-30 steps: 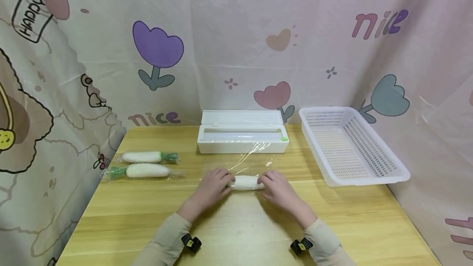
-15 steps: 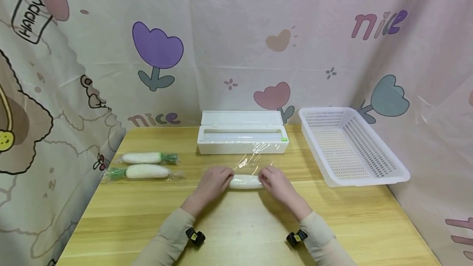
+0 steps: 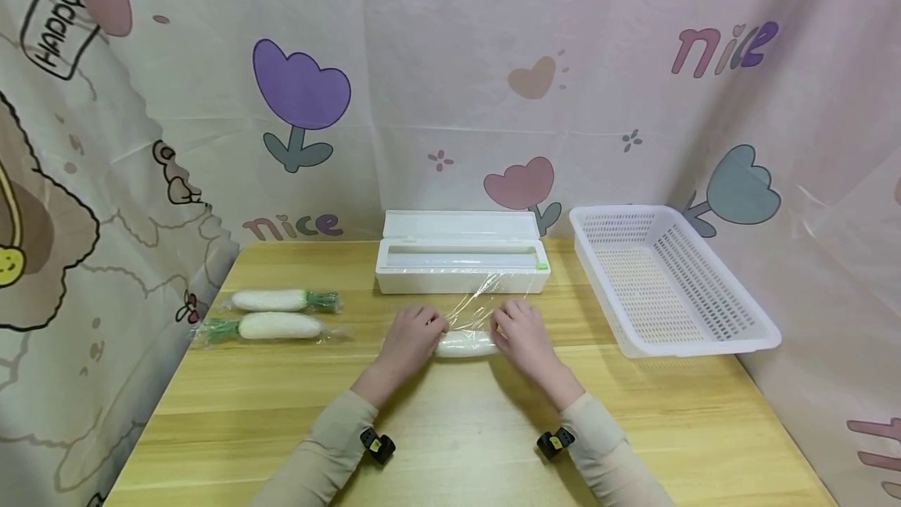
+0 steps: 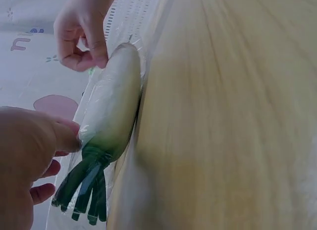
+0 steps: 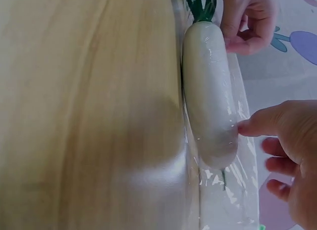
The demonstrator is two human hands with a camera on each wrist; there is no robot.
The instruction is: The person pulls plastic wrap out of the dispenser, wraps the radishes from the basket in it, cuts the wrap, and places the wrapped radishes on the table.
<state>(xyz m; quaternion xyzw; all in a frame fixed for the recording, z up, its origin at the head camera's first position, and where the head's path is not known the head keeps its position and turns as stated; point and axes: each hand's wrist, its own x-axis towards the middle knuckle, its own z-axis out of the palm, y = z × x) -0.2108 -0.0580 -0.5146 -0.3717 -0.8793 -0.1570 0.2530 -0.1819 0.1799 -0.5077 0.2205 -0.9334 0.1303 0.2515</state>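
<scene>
A white radish [image 3: 464, 344] with short-cut green stems [image 4: 91, 185] lies sideways on the table under clear plastic wrap [image 3: 473, 307]. The wrap stretches back from it to a white dispenser box [image 3: 461, 281] with its lid up. At the stem end, my left hand [image 3: 411, 339] pinches the wrap between thumb and forefinger, right against the radish. My right hand [image 3: 524, 339] does the same near the tapered end, with its thumb touching the film-covered side in the right wrist view. Its other fingers are loosely curled. How the film runs underneath is hidden.
Two wrapped radishes [image 3: 271, 300] lie side by side at the table's left, stems pointing opposite ways. A white perforated basket [image 3: 704, 348] stands at the right, reaching the table's edge. Behind the wooden table [image 3: 450, 444] hangs a printed curtain [image 3: 422, 84].
Both hands and the radish have shifted slightly away from me, toward the dispenser box. The fingers have moved from the radish's ends up to the film along its far side.
</scene>
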